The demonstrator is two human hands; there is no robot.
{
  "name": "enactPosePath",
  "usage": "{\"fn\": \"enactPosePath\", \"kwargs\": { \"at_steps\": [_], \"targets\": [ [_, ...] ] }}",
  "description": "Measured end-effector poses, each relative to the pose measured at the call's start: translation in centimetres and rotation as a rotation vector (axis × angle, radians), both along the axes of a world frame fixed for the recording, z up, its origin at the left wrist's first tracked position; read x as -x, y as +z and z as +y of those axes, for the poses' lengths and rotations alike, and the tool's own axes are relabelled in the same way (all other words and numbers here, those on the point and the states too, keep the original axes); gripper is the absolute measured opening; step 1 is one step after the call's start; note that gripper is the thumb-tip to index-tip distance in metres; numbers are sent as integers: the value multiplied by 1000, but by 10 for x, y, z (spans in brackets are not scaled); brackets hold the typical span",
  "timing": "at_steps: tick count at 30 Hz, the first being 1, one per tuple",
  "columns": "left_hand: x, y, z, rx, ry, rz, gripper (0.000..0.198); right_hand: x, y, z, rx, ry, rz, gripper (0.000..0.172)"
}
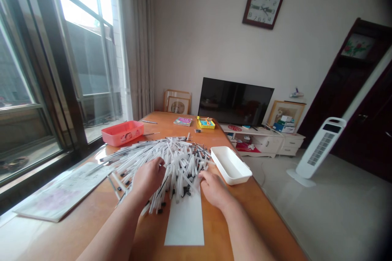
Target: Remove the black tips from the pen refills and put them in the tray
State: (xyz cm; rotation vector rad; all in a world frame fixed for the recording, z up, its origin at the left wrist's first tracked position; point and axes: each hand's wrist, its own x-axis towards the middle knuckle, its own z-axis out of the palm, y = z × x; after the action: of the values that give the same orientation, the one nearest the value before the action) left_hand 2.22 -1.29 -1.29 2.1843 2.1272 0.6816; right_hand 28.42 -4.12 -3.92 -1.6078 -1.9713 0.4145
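tubes (177, 163) of whitish plastic, slim and straight, are lying heaped centre-frame on the glossy brown worktop (150, 240), probably feeling light, stiff, slippery, best pinched mid-length. left hand (150, 176) is hovering over them, right hand (214, 189) alongside; whether fingers (206, 175) are gripping any is staying unclear.

I wear the one camera on my head, facing forward and down along the long brown wooden table (150, 234). It sits close above my bare forearms (121, 222), which slant in from the near edge, so my left fingers (160, 164) and right fingers (204, 175) come near mid-view. The view is wide, taking in the dark-framed glass window (87, 53) on the left, the plain pale wall (196, 28) on the far side, and the white plastic tower fan (320, 151), leaning in view, on the right.
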Motion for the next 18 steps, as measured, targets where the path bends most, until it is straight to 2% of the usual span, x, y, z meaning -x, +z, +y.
{"fn": "enactPosePath", "kwargs": {
  "at_steps": [3, 5, 10, 18],
  "targets": [
    [3, 1, 1, 21, 39, -52, 26, -4, -7, 8, -33, -24, 81, 29],
    [3, 2, 1, 28, 53, -76, 27, -7, -9, 12, -51, -89, 107, 27],
    [1, 5, 0, 27, 37, -84, 26, -14, -4, 14, -49, -207, 135, 24],
    [-1, 2, -2, 26, -8, -90, 23, -10, 3, 8, -71, -231, 144, 18]
  ]
}}
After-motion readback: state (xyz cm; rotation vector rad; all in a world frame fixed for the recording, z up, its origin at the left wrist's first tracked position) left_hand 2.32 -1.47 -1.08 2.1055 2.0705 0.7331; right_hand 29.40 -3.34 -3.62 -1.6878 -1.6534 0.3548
